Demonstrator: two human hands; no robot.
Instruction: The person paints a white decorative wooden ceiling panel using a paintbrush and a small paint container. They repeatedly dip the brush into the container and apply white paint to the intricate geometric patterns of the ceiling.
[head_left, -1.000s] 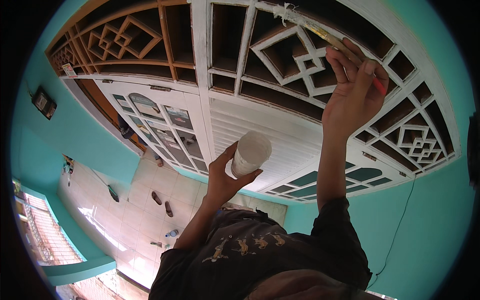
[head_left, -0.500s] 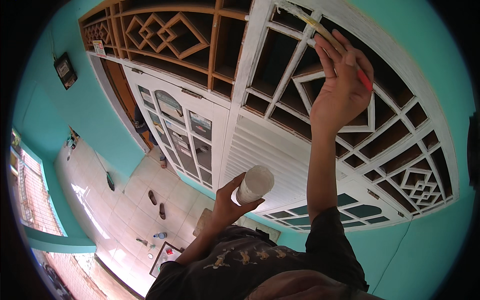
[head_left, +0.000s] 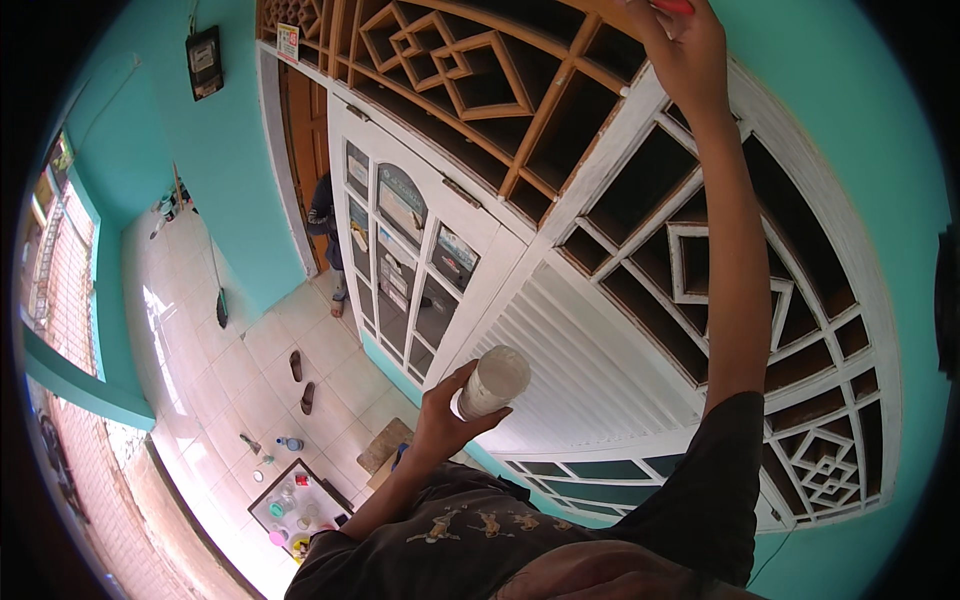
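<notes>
A cup of white paint [head_left: 502, 372] is in my left hand [head_left: 440, 415], held in front of my chest with the fingers and thumb wrapped round it. My right arm is stretched up high, and my right hand [head_left: 692, 60] reaches the top edge of the view. Its fingers are closed on a paintbrush [head_left: 672, 5]. Only the brush's red handle end shows; its bristles lie beyond the view. Close to that hand is the upper part of a wooden lattice, painted white on the right [head_left: 705, 268] and left brown on the left [head_left: 555, 100].
White glazed doors [head_left: 505, 240] stand below the lattice. A person [head_left: 322, 215] is partly visible at the left doorway. On the tiled floor are sandals [head_left: 307, 398], a bottle [head_left: 290, 443] and a low table [head_left: 262, 500] with containers. A wooden stool or bench [head_left: 380, 447] stands below my left arm.
My right hand has risen with the brush, carrying the bristles out of view. The view has turned, bringing more brown lattice and the low table into sight. The cup stays in my left hand.
</notes>
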